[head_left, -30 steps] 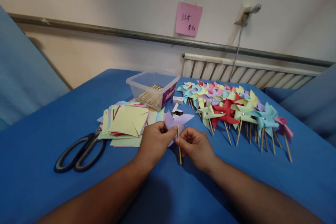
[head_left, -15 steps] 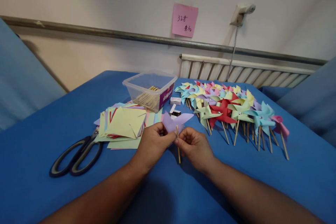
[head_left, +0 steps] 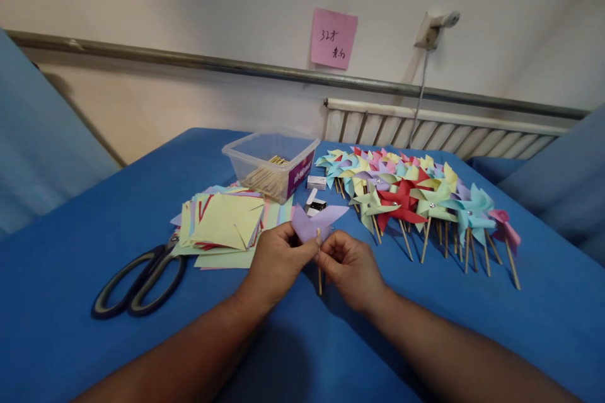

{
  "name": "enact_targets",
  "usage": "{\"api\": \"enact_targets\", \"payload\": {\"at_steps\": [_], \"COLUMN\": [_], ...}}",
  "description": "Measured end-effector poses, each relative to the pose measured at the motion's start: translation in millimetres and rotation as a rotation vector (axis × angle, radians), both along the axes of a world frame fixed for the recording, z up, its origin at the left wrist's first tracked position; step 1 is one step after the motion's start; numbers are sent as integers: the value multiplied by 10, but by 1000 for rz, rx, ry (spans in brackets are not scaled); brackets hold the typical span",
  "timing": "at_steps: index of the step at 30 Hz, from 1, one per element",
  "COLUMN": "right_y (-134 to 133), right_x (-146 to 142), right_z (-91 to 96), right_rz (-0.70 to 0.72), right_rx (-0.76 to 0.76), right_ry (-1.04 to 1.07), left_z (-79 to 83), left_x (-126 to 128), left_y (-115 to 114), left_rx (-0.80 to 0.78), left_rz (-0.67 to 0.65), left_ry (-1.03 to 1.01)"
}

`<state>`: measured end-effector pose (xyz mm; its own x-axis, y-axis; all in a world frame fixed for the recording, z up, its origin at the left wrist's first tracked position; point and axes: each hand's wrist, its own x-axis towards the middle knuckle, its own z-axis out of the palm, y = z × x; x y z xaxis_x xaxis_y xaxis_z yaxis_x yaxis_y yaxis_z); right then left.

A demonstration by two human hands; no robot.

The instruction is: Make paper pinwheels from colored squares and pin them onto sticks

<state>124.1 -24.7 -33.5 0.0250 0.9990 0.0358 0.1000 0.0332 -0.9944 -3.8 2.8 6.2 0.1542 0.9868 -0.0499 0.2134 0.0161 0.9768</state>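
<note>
A purple paper pinwheel [head_left: 326, 217] is held in front of me, with a thin wooden stick [head_left: 320, 282] at its middle pointing down. My left hand [head_left: 278, 261] pinches it from the left, thumb on the stick's upper end. From the right, my right hand [head_left: 352, 271] is closed with its fingertips against the pinwheel's centre, touching the left thumb. Fingers and paper hide what lies between the fingertips. Just beyond the pinwheel lies a small opened box [head_left: 316, 205], dark inside.
On the left are large scissors [head_left: 142, 280] and stacked coloured paper squares [head_left: 227, 223]. A clear plastic tub [head_left: 250, 151] holds wooden sticks behind them. A small white box [head_left: 316, 182] is beside the tub. Many finished pinwheels [head_left: 401, 201] cover the blue table's [head_left: 118, 201] right side.
Both hands stay on the pinwheel. The stick's lower end has swung slightly left, and the right fingertips have shifted a little. The whole view moves very slightly.
</note>
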Motion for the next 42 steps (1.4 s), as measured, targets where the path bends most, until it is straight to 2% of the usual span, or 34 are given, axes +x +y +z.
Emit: {"api": "enact_targets", "payload": {"at_steps": [7, 17, 23, 26, 32, 42], "right_y": [2, 13, 10, 5, 8, 4], "right_x": [-1, -9, -31, -41, -46, -60], "right_z": [6, -24, -60, -63, -56, -48], "right_rz": [-4, -3, 89, 101, 85, 69], "right_rx": [-2, 1, -49, -52, -78, -77], "right_ry": [-6, -5, 63, 73, 105, 106], "left_z": [-43, -40, -15, -27, -68, -32], "left_x": [-2, 1, -15, -39, -47, -48], "left_y": [10, 20, 57, 83, 113, 96], "left_rx": [14, -22, -66, -45, -41, -75], "left_rz": [-19, 24, 93, 124, 104, 111], "left_ry": [-55, -93, -212, -206, -241, -241]}}
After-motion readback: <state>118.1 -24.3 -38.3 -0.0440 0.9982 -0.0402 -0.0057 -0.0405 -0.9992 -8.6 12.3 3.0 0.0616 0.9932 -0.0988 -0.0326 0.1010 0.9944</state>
